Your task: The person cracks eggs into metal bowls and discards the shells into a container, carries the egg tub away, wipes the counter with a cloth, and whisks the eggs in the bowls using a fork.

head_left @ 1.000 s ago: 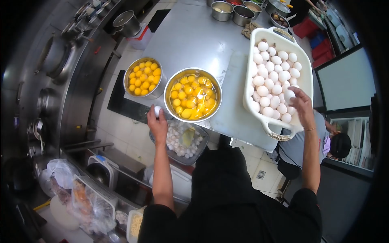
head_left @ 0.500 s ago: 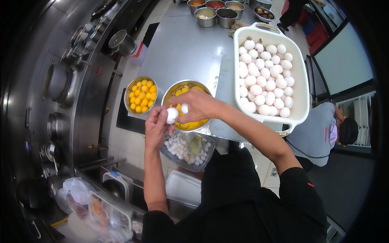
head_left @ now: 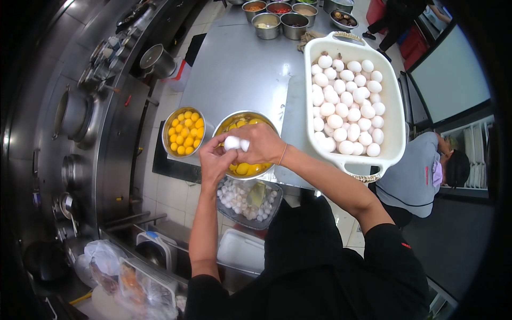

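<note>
My left hand (head_left: 215, 159) and my right hand (head_left: 261, 144) meet over the near left part of a steel bowl (head_left: 269, 121) of yolks and clear egg white. Two white eggs (head_left: 232, 143) show side by side between them. The left fingers close round the left one; the right fingers curl round the other. Whether the shells are cracked cannot be seen. Left of the bowl stands a steel pot (head_left: 184, 132) full of yolks. A white tub (head_left: 397, 133) of whole eggs is on the right. Below the hands, a grey basin (head_left: 250, 220) holds empty shells.
Small pots of ingredients (head_left: 266, 25) stand at the far end of the steel table (head_left: 234, 64). A person in grey (head_left: 408, 173) bends at the right, beyond the tub. Another person in dark clothes (head_left: 394, 24) stands at the back right. A stove (head_left: 112, 117) lies left.
My right hand has left the white tub with an egg and come across to my left hand over the bowl. My left hand has risen slightly. The view has shifted.
</note>
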Motion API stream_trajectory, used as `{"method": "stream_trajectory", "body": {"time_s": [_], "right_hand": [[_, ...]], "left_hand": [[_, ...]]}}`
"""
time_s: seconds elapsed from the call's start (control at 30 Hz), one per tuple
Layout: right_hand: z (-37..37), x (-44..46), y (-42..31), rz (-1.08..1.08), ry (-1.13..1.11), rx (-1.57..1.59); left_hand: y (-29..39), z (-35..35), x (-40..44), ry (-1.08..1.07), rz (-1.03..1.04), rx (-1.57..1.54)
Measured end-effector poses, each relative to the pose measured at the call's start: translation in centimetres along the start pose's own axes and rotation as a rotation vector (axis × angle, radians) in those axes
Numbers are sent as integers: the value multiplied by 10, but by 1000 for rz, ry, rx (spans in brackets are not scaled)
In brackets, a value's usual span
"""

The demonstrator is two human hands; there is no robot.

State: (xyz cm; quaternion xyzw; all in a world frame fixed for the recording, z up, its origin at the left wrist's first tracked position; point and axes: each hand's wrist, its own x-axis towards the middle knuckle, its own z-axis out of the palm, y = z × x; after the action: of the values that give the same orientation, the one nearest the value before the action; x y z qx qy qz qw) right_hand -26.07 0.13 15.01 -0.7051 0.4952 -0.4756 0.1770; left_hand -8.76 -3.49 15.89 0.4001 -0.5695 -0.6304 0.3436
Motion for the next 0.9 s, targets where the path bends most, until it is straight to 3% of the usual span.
{"method": "stream_trajectory", "body": {"time_s": [0.2, 0.3, 0.4, 0.5, 0.6, 0.67, 0.73, 0.83, 0.87, 0.9], "right_hand": [[-6, -6, 3, 39, -60, -74], [-7, -7, 16, -71, 22, -90], [-14, -9, 17, 14, -125, -288], [-17, -18, -9, 218, -34, -251], [-10, -41, -50, 231, -169, -22], [7, -52, -80, 395, -288, 30], [28, -66, -90, 588, -319, 375], [60, -79, -106, 995, -258, 859], [65, -83, -112, 985, -231, 819], [68, -86, -119, 972, -209, 780]], "left_hand": [[-9, 9, 10, 49, 31, 175], [-16, 1, 16, 50, 157, 271], [5, 3, 6, 125, 449, 899], [5, -6, -13, 294, 552, 960], [29, -22, -63, 318, 151, 771], [30, -41, -96, 266, 86, 970], [25, -41, -125, 372, 239, 1157], [23, -26, -158, 81, -47, 636], [7, -19, -167, 35, -39, 463], [-10, -7, -170, 132, 4, 364]]}}
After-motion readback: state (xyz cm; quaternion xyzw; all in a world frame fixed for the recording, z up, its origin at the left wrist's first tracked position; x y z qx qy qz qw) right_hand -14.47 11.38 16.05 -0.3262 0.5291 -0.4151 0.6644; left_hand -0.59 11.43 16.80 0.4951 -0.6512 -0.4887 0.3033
